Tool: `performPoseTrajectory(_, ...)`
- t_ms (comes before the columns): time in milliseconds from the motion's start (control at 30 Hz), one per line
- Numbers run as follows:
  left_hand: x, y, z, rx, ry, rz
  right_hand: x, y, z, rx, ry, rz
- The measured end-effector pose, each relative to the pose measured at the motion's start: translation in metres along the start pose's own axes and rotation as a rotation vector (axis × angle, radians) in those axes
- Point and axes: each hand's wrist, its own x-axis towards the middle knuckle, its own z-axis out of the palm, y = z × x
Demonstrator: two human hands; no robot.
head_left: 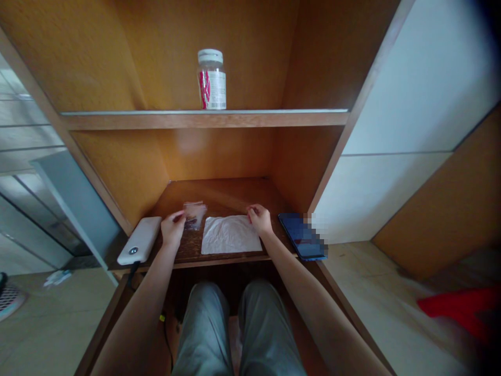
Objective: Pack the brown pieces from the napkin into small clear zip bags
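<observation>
My left hand [173,228] pinches the left edge of a small clear plastic packet [194,215], which has something dark inside. My right hand [260,219] rests its curled fingers on the far right part of a crumpled white paper sheet [230,235]. That sheet lies flat between my hands on a dark wooden desk top [227,196]. Left of my left hand lies a white power bank [139,240], and right of my right hand lies a dark blue phone [302,236].
A jar with a white and pink label [211,80] stands on the wooden shelf [203,120] above the desk. Orange-brown side walls enclose the desk. A black cable runs down from the power bank. My knees in grey trousers [203,329] sit below the desk edge.
</observation>
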Motion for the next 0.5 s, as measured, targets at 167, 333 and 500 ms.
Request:
performPoseTrajectory(167, -0.002, 0.012, -0.004, 0.002, 0.027, 0.021, 0.000, 0.000, 0.000, 0.003, -0.008, -0.001)
performPoseTrajectory(333, -0.007, 0.032, -0.003, -0.151, 0.038, 0.055, -0.001, -0.004, 0.000, -0.012, -0.003, -0.019)
performPoseTrajectory(500, -0.007, 0.055, -0.006, -0.244, -0.021, 0.068, -0.003, -0.011, 0.001, 0.033, 0.051, -0.092)
